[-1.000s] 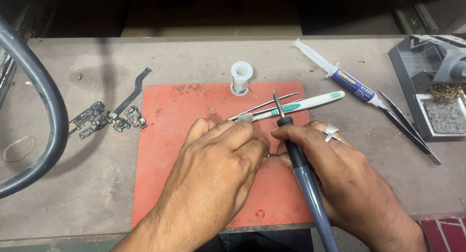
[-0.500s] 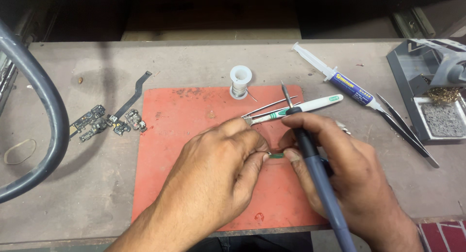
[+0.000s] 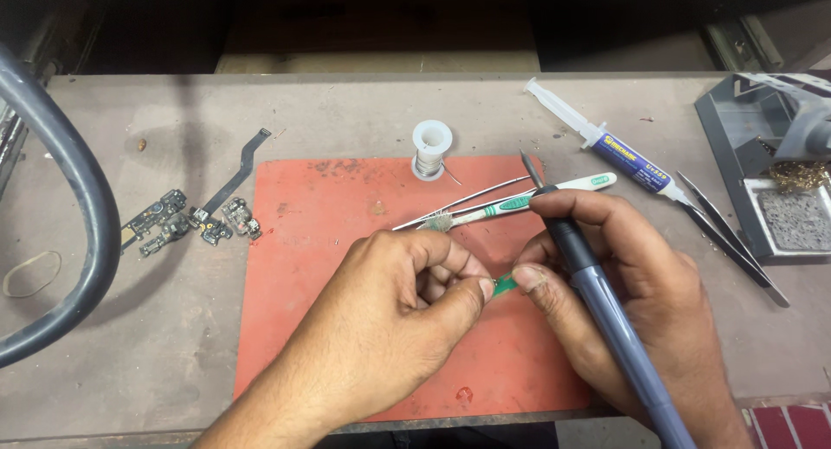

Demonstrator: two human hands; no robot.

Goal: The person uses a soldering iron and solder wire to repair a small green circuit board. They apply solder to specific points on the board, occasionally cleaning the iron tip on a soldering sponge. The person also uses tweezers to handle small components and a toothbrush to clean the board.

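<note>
Left hand: the left hand (image 3: 394,306) is curling inward, thumb and fingers pinching one end of a small green part (image 3: 505,285).
Right hand: the right hand (image 3: 619,285) is gripping a soldering iron (image 3: 597,298) across its palm, tip pointing up and away, while its thumb is pressing the part's other end.
Surface: an orange mat (image 3: 329,215) is lying on a worn brown workbench (image 3: 346,112); tweezers (image 3: 467,202) and a white-green brush (image 3: 528,198) are resting on the mat just beyond the hands.
Green part: it is sitting between both thumbs, just above the mat's middle.

Solder spool (image 3: 431,149), syringe (image 3: 606,144), toothbrush (image 3: 519,201), black tweezers (image 3: 731,239) (right), circuit scraps (image 3: 186,221)
</note>
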